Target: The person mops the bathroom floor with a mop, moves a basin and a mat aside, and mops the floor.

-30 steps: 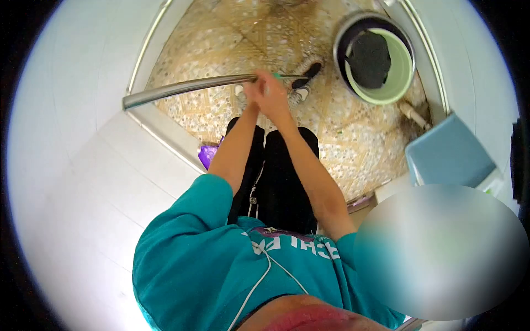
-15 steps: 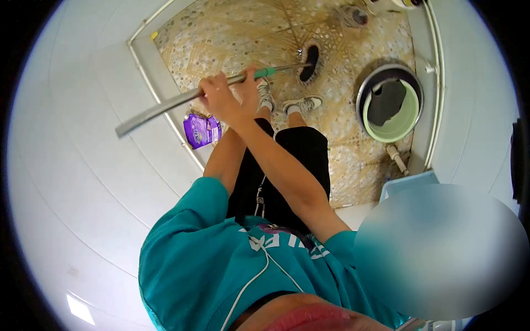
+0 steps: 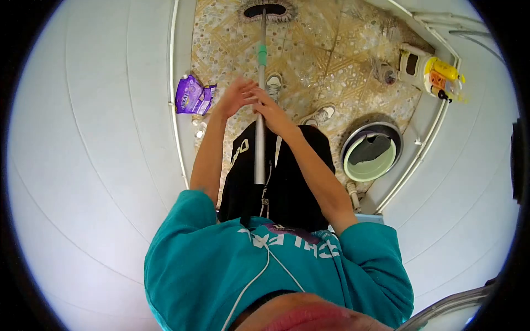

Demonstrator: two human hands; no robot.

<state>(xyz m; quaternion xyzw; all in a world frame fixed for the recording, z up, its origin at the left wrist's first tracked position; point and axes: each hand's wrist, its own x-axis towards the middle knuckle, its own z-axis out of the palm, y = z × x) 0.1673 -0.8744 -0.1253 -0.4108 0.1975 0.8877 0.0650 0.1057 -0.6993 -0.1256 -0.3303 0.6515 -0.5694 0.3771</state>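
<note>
Your mop (image 3: 261, 74) stands in front of your body: the handle passes between your hands, its lower part runs over your black shorts (image 3: 303, 176), and the mop head (image 3: 276, 11) rests on the floor (image 3: 314, 63) ahead of your shoes. Your right hand (image 3: 271, 115) is curled around the handle, probably to steer it. Your left hand (image 3: 237, 97) is beside it, blurred, with fingers half bent towards the handle; I cannot tell if it holds. This central line perhaps lets both arms share the push.

On your left, the wall (image 3: 110, 138) is near, and a purple pouch (image 3: 190, 98) lies at its foot. The wider floor is on your right, bounded by the pale green basin (image 3: 367, 170) and, farther, the white container (image 3: 415, 67).
</note>
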